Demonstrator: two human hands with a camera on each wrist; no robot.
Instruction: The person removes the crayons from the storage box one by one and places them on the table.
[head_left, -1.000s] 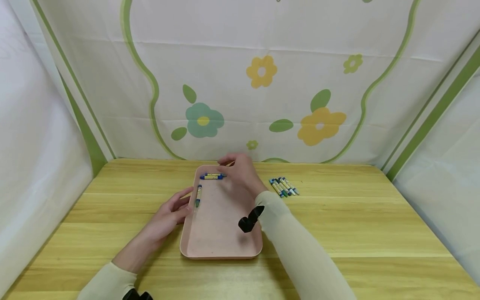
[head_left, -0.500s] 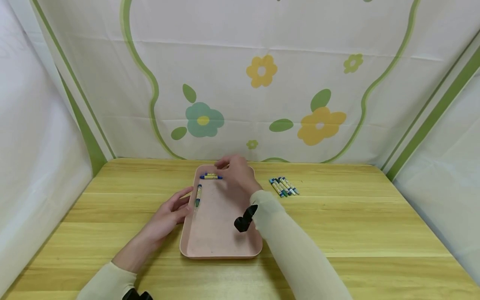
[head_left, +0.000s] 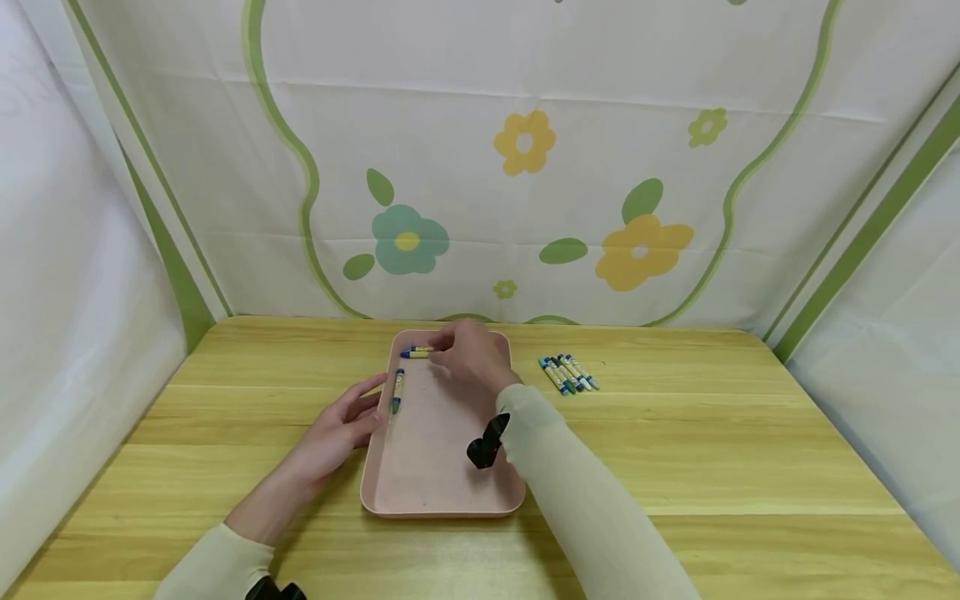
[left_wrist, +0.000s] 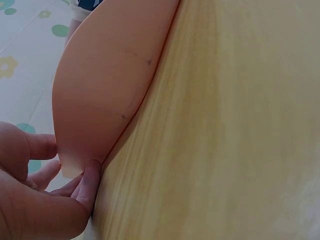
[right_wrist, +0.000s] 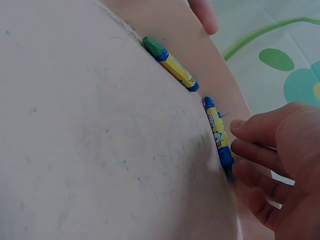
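Observation:
A pink tray (head_left: 442, 467) lies lengthwise on the table. Inside it, a green crayon (right_wrist: 170, 64) with a yellow wrapper rests along the left wall. Across the far end lie a blue crayon (right_wrist: 216, 131) and a second crayon (head_left: 420, 347) behind it, mostly covered by the blue one in the right wrist view. My right hand (head_left: 471, 354) reaches over the tray's far end, its bent fingertips right at these two crayons, with no grip on them. Against the tray's left wall rest the fingers of my left hand (head_left: 337, 425), spread and relaxed.
Several crayons (head_left: 567, 374) lie side by side on the wooden table (head_left: 712, 450), right of the tray. Behind the table's far edge hangs a white cloth (head_left: 465, 167) with printed flowers, and more white cloth closes both sides.
My right hand has shifted a little left and nearer, lowering from the tray's far rim to the crayons at that end. The left hand and tray have stayed put.

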